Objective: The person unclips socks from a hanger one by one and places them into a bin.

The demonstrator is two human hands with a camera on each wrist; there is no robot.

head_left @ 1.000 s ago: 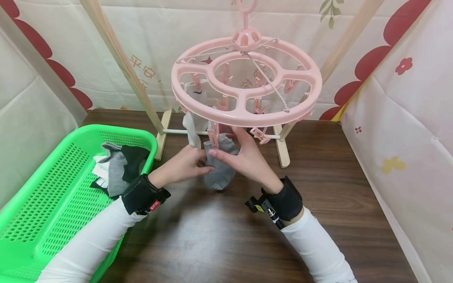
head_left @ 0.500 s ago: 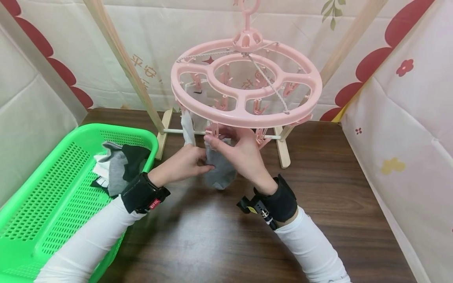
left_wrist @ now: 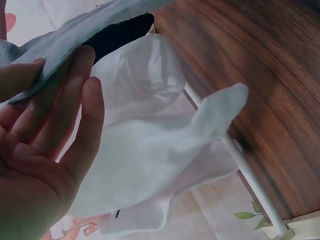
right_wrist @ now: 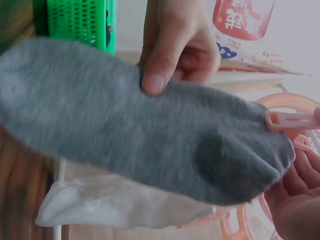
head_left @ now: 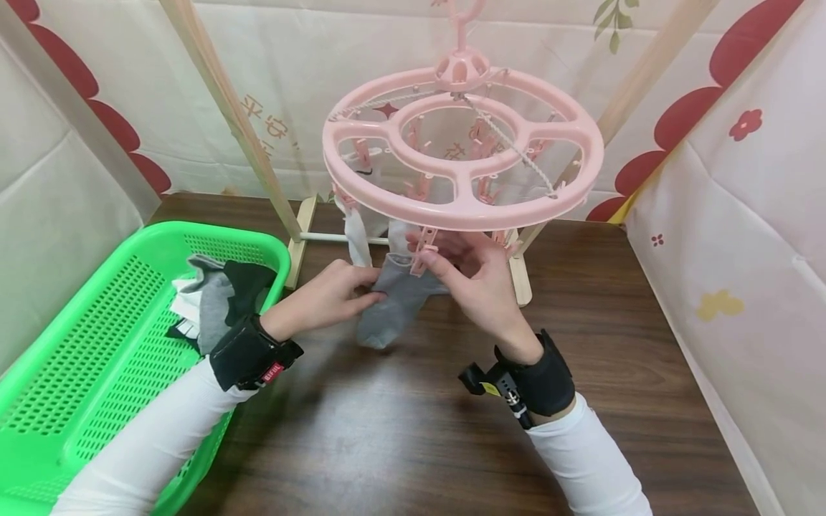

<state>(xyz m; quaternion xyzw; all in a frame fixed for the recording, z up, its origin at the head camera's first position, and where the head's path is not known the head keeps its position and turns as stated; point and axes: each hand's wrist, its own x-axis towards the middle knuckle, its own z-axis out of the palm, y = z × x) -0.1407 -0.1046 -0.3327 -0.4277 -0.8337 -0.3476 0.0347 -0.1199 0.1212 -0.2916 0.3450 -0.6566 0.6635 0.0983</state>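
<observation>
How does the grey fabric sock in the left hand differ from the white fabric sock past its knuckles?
The left hand pinches the grey sock; no hand grips the white sock. In the head view, the grey sock looks broad, the white sock narrow. Both are below the pink round plastic hanger.

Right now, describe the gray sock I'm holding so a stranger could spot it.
Find the round pink hanger over the brown table. Below its near rim, at the pink clip in your right hand, is the gray sock. Unlike the white socks hanging nearby, it's gray and pinched by your left hand.
</observation>
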